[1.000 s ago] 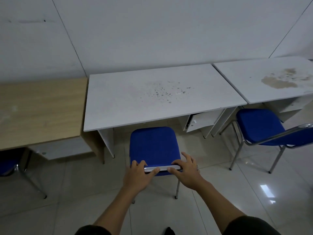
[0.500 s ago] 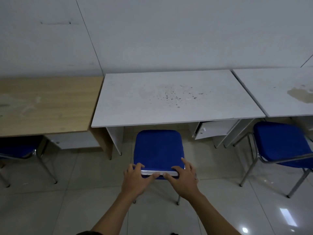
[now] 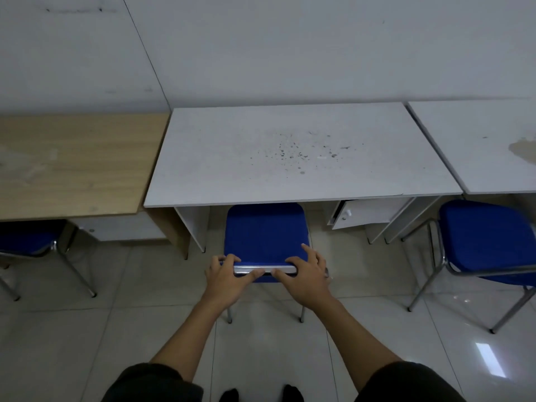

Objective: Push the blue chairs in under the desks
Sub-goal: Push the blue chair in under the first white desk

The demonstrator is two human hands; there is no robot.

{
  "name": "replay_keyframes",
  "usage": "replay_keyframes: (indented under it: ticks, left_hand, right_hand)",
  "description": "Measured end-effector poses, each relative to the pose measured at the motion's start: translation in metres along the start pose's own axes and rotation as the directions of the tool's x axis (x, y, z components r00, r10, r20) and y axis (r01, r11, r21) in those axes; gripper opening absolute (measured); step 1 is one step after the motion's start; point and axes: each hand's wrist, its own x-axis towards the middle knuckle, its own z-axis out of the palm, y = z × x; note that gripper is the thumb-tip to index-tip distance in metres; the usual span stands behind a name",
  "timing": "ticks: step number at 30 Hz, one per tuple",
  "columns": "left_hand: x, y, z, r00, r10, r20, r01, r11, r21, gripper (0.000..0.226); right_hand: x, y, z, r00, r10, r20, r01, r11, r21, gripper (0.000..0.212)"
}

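A blue chair (image 3: 265,230) with a chrome frame stands in front of the middle white desk (image 3: 295,158), the far edge of its seat just under the desk's front edge. My left hand (image 3: 224,274) and my right hand (image 3: 304,272) both grip the chrome top bar of its backrest, thumbs on the near side. A second blue chair (image 3: 481,239) stands out from the right white desk (image 3: 478,140). A third blue chair (image 3: 27,237) sits partly under the wooden desk (image 3: 72,163) on the left.
A small white cabinet door (image 3: 368,213) hangs open under the middle desk's right side. The desks stand in a row against a white wall. Pale glossy floor tiles (image 3: 87,343) spread around me, and my feet show at the bottom edge.
The middle chair has slid forward, its seat edge now reaching under the desk's front edge. Both hands stay on the backrest bar. My view has shifted closer and to the left.
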Motion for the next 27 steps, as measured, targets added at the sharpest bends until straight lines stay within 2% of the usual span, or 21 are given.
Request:
replay_keyframes:
  ticks: [10, 18, 27]
  left_hand:
    - [0.066, 0.025, -0.014, 1.0, -0.002, -0.03, 0.001, 1.0, -0.031, 0.092]
    - [0.118, 0.032, -0.024, 0.999, -0.011, -0.043, 0.009, 0.999, -0.045, 0.083]
    - [0.148, 0.05, -0.037, 0.999, 0.005, -0.043, -0.003, 0.999, 0.051, 0.071]
  right_hand:
    - [0.073, -0.017, -0.017, 1.0, 0.005, 0.027, -0.005, 1.0, -0.011, 0.067]
    - [0.124, -0.03, -0.024, 0.999, 0.012, 0.031, -0.011, 1.0, -0.026, 0.067]
    - [0.16, -0.039, -0.034, 0.999, -0.004, 0.05, 0.005, 1.0, -0.026, 0.067]
